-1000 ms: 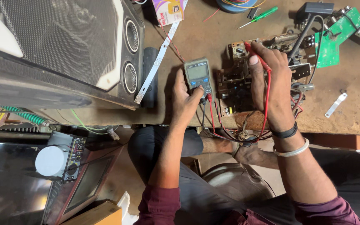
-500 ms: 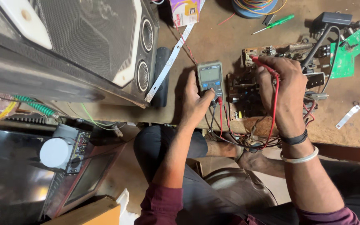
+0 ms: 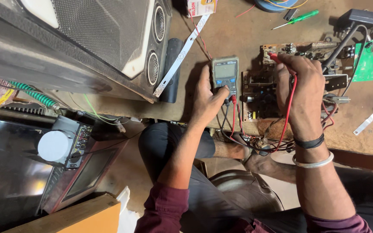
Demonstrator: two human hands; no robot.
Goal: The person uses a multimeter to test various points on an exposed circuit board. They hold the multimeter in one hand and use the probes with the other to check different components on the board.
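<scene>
The multimeter (image 3: 225, 74) lies flat on the bench (image 3: 238, 34). The left hand (image 3: 208, 97) rests against its lower left edge, thumb on the buttons. Right of the multimeter, the right hand (image 3: 301, 92) pinches the red probe (image 3: 277, 58) on the circuit board (image 3: 260, 95); its tip is hidden.

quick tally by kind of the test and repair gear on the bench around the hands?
Multimeter: 1, under the left hand
Red probe: 1, in the right hand
Brown circuit board: 1
Green circuit board: 1
Green screwdriver: 1
White strip: 1
Total: 6
</scene>
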